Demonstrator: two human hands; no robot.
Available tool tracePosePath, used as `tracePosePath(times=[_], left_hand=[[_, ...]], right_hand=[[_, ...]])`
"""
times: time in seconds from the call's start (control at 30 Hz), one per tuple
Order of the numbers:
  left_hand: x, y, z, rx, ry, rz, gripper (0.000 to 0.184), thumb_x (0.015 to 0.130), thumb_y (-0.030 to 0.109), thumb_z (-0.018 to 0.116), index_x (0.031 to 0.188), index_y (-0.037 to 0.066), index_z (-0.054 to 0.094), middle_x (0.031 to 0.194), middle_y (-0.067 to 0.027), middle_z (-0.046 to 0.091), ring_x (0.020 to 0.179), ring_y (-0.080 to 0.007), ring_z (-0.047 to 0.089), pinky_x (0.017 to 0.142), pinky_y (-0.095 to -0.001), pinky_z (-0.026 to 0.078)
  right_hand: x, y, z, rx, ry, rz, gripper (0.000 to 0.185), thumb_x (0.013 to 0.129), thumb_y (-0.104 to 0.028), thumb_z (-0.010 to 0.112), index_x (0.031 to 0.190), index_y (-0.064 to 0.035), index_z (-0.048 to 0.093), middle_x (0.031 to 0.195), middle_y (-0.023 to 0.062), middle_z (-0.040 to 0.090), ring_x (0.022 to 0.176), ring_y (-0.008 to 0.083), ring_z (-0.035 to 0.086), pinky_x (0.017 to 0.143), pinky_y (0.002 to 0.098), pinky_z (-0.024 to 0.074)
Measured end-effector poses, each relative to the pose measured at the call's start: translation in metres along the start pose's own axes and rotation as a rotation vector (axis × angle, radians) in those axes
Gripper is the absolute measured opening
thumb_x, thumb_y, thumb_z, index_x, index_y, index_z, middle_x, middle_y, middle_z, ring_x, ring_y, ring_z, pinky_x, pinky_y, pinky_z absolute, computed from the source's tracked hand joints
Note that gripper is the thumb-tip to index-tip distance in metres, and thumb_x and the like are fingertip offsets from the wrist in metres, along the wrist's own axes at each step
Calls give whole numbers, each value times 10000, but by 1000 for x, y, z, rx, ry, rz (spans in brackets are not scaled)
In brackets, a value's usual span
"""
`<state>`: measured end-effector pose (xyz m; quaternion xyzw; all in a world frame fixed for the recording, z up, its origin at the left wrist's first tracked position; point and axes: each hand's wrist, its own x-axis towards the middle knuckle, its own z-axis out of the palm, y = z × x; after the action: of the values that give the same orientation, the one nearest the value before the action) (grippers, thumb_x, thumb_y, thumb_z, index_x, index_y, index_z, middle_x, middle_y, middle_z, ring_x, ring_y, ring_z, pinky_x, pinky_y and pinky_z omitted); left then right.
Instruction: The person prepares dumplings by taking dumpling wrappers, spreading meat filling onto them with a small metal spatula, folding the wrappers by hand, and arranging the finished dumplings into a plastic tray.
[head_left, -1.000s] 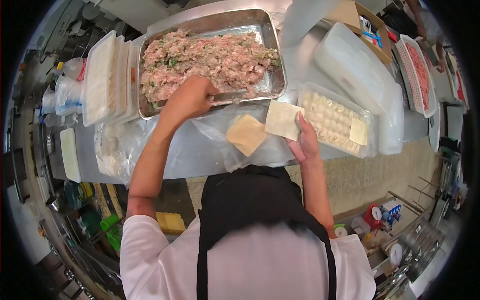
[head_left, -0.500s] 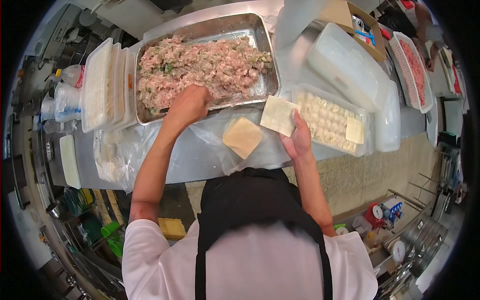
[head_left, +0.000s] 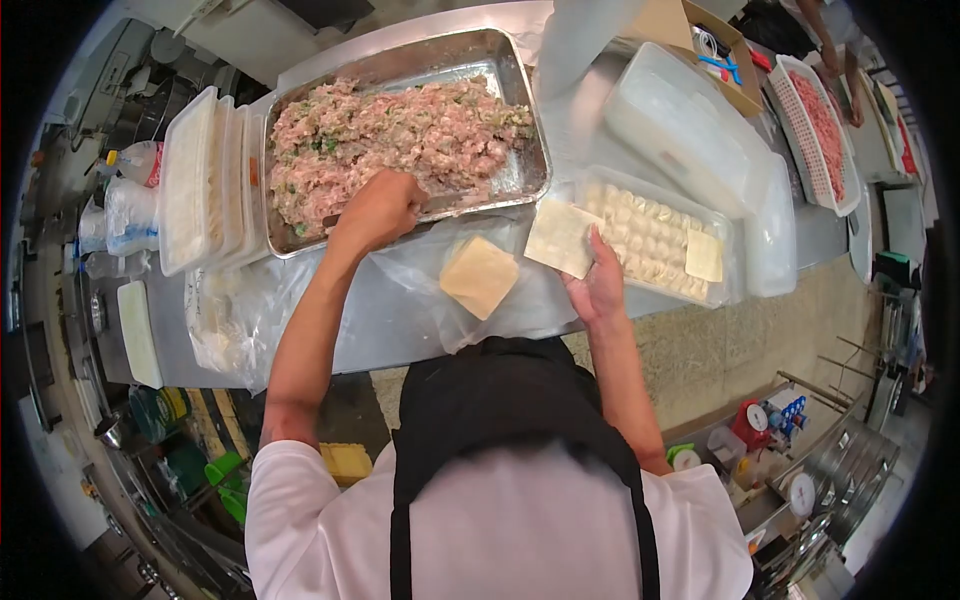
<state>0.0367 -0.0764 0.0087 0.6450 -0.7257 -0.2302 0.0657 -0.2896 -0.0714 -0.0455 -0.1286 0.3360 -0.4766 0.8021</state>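
Note:
My left hand [head_left: 380, 212] is closed around a thin flat tool [head_left: 331, 220], whose dark end sticks out on the left; most of it is hidden by my fist. That fist rests over the near rim of a metal tray [head_left: 512, 60] heaped with minced meat filling [head_left: 390, 135] flecked with green. In my right hand [head_left: 598, 280] a square dough wrapper [head_left: 562, 238] is pinched by its edge, lying flat across the fingers. Between my hands sits a stack of wrappers [head_left: 479, 277] on plastic. Right of it, a clear box holds rows of folded dumplings [head_left: 650, 240] with a loose wrapper [head_left: 704, 256] on top.
Stacked lidded containers [head_left: 190, 185] stand left of the tray, near bottles and plastic bags [head_left: 235, 320]. Translucent tubs [head_left: 685, 130] lie at right, before a cardboard box [head_left: 735, 70]. Another person's hands [head_left: 835, 70] are by a white basket of meat [head_left: 822, 140].
The whole view has shifted slightly. My hands keep the same grips, with the left fist still at the tray's rim. The other person's hands have moved closer to the basket.

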Motion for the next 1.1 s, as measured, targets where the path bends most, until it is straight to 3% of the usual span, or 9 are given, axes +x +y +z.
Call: tracePosePath(times=[0.13,0.2,0.3,0.4,0.63,0.73,0.8,0.93,1.1], left_hand=[[2,-6,4,-132,104,101,350,689,1,617,1003,50,764,743,-225,670,667,-342,681,608,-466,509],[3,1,0,-448,-171,-257,297,748,-5,637,1016,-4,764,680,-74,687,469,-165,560,471,-318,440],[-1,1,6,-790,-170,-264,294,788,-13,639,1061,-38,744,683,-28,661,420,-61,441,379,-250,316],[-8,3,7,-994,-218,-450,302,840,-22,629,1128,-35,719,703,-45,671,426,-69,455,369,-230,298],[-34,23,12,-1215,-119,-342,268,868,-4,650,1124,-12,730,787,-34,668,464,-54,479,383,-203,297],[-38,30,35,-1112,63,-130,281,846,-23,659,1111,19,744,849,-46,681,545,-87,548,441,-238,375],[-40,40,49,-411,491,174,323,807,-45,678,1101,67,755,891,-71,669,643,-147,610,551,-280,457],[-70,60,30,-201,401,16,341,760,-70,683,1052,86,768,887,-124,639,737,-272,654,660,-347,509],[-65,93,32,-318,521,59,298,764,-58,698,1023,71,770,827,-120,628,715,-280,635,644,-356,495]], right_hand=[[1,5,8,36,3,-18,452,1061,-261,449,1409,27,459,1383,139,554,1278,280,541,1109,436,415],[5,11,12,55,8,-15,454,1064,-266,441,1414,22,455,1389,140,549,1281,281,538,1109,439,414],[9,17,21,78,56,-6,454,1066,-274,428,1419,12,449,1388,143,547,1287,284,534,1109,451,413],[17,26,27,98,98,-1,459,1070,-289,409,1425,0,434,1384,152,545,1294,299,525,1113,478,406],[33,36,56,321,-106,205,479,1085,-323,310,1441,-11,387,1426,184,494,1322,362,482,1144,550,352],[33,29,74,342,-97,210,473,1088,-311,294,1431,-1,397,1426,184,494,1329,352,475,1154,535,345],[39,27,74,343,-37,172,473,1089,-310,291,1424,3,407,1420,183,500,1328,343,477,1156,525,345],[51,28,55,354,83,28,486,1081,-302,304,1411,35,424,1436,197,489,1344,369,457,1177,514,322],[35,23,72,298,32,15,474,1085,-291,302,1384,45,453,1378,195,532,1280,353,507,1142,501,368]])
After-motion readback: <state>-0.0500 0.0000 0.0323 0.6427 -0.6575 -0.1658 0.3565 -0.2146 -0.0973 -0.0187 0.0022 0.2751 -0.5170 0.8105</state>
